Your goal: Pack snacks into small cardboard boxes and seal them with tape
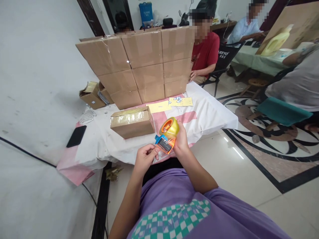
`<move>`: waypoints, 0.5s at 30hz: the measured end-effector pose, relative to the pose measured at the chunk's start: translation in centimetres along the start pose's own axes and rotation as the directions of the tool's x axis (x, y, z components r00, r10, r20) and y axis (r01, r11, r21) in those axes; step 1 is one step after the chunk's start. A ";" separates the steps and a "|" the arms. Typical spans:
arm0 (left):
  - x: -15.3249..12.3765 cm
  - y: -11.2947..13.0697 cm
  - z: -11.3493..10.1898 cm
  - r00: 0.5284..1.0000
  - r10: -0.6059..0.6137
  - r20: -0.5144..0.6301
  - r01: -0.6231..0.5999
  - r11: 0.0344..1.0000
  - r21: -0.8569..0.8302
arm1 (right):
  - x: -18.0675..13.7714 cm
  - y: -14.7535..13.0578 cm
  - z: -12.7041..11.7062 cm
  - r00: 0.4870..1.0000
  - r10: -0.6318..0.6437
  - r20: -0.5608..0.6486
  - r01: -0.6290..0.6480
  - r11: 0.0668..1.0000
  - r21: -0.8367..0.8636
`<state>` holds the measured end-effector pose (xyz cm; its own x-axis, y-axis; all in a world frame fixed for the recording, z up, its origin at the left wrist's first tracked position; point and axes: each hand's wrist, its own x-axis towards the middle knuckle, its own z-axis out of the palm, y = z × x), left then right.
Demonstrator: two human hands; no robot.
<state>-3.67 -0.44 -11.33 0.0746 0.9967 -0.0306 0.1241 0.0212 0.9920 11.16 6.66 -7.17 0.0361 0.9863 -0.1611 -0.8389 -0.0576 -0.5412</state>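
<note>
My right hand (pixel 181 139) is wrapped round a tape dispenser (pixel 164 144) with an orange frame and a blue part, held above my lap at the table's near edge. A roll of yellowish clear packing tape (pixel 175 127) sits on its orange hub. My left hand (pixel 147 157) pinches thumb and fingers together at the dispenser's lower left side. Clear film shows by those fingertips, seemingly the tape's loose end. Just beyond, a closed cardboard box (pixel 133 124) lies on the table, with shiny tape along its top.
Stacked cardboard boxes (pixel 147 66) form a wall across the table (pixel 214 113). Yellow cards (pixel 159 107) lie before it; a black phone (pixel 76 136) is at left. A person in red (pixel 210 49) sits behind; others sit at right near a teal stool (pixel 284 111).
</note>
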 end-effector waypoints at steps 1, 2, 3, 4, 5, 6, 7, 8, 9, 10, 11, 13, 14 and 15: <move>0.1 -0.3 0.0 1.000 -0.007 -0.013 0.007 1.000 0.015 | 0.0 -0.1 0.0 1.000 -0.005 0.010 0.005 1.000 0.005; 0.3 -0.6 -0.1 0.999 -0.013 -0.034 0.014 0.999 0.032 | -0.1 -0.3 0.0 1.000 -0.009 0.009 0.009 1.000 0.005; 0.4 -1.1 -0.3 0.997 -0.017 -0.069 0.021 0.999 0.050 | -0.1 -0.7 0.0 1.000 -0.011 -0.001 0.011 1.000 -0.007; 0.6 -1.8 -0.6 0.993 -0.019 -0.117 0.027 0.997 0.071 | -0.3 -1.2 0.1 1.000 -0.008 -0.001 0.008 0.999 -0.033; 0.8 -2.5 -1.2 0.984 -0.019 -0.177 0.036 0.995 0.091 | -0.6 -1.9 0.2 1.000 -0.026 0.005 0.026 0.998 -0.064; 0.9 -3.4 -2.0 0.970 -0.020 -0.242 0.048 0.993 0.110 | -0.9 -2.7 0.3 0.997 -0.080 0.014 0.081 0.992 -0.096; 0.9 -4.2 -2.9 0.951 -0.022 -0.308 0.064 0.990 0.125 | -1.4 -3.6 0.5 0.984 -0.174 0.025 0.176 0.976 -0.128; 0.7 -5.1 -3.9 0.930 -0.027 -0.365 0.082 0.987 0.135 | -1.9 -4.5 0.6 0.953 -0.301 0.038 0.304 0.940 -0.158; 0.4 -5.9 -4.9 0.911 -0.035 -0.411 0.101 0.985 0.138 | -2.3 -5.4 0.7 0.895 -0.443 0.052 0.444 0.877 -0.183; 0.1 -6.5 -5.9 0.893 -0.043 -0.448 0.115 0.984 0.136 | -2.6 -6.1 0.8 0.817 -0.573 0.060 0.572 0.794 -0.205; -0.2 -7.0 -6.8 0.877 -0.049 -0.478 0.125 0.984 0.129 | -2.6 -6.6 0.8 0.740 -0.669 0.072 0.665 0.711 -0.229; -0.8 -7.6 -7.9 0.854 -0.058 -0.517 0.130 0.986 0.105 | -1.3 -7.2 0.6 0.641 -0.763 0.088 0.750 0.598 -0.282; -0.9 -7.7 -8.3 0.848 -0.060 -0.527 0.126 0.988 0.090 | 0.0 -7.2 0.3 0.620 -0.780 0.086 0.760 0.570 -0.311; -0.9 -7.6 -8.4 0.844 -0.061 -0.533 0.119 0.990 0.076 | 1.7 -7.1 0.0 0.616 -0.784 0.078 0.754 0.559 -0.345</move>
<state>-13.03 -0.86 -17.80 -0.4718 0.8815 -0.0209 0.2064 0.1335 0.9693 17.24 8.77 -3.62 0.6376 0.6649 0.3890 -0.2539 0.6582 -0.7087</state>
